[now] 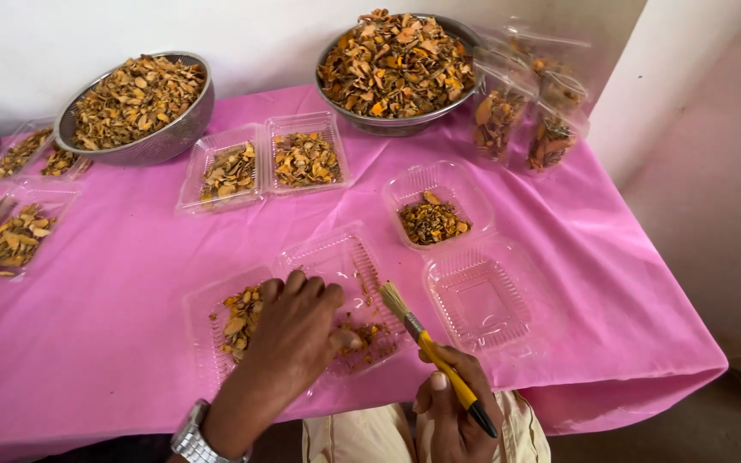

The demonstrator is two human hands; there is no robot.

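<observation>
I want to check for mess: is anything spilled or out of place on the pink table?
A few orange crumbs lie loose beside the open clamshell box under the left hand. Nothing else stands out.

Food-packing room | steel bowls (139, 141) | plastic trays (306, 159) | pink table (113, 326)

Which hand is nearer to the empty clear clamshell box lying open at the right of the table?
Right. The right hand holds the paintbrush just below and left of the empty clamshell box. The left hand rests farther left, on another open box with dried pieces.
</observation>
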